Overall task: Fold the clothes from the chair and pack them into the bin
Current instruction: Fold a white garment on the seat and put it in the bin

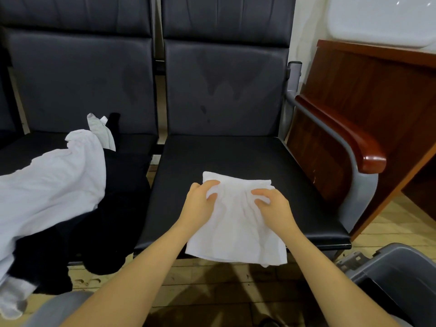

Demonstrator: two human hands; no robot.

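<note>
Forearms enter from the near edge, reaching fwd to the right-hand chair seat (306, 166). Left hand (200, 200) and right hand (271, 204) both rest on a partly folded white cloth (236, 223), fingers curled, tips pinching small ridges of fabric near its far end. Cloth lies at the seat's front-centre; its near edge overhangs the seat's front edge. Long axis runs approx. near-to-far, so the hands sit side by side across the short axis, L on the left margin, R right of centre. Judged step: next fold, prob. far end drawn toward the overhanging near end. Grey bin (401, 274) stands on the floor off the seat's front-right corner, i.e. nearer the R hand. Unfolded white garment (52, 185) and black garment (113, 232) wait on the left-hand seat.
</note>
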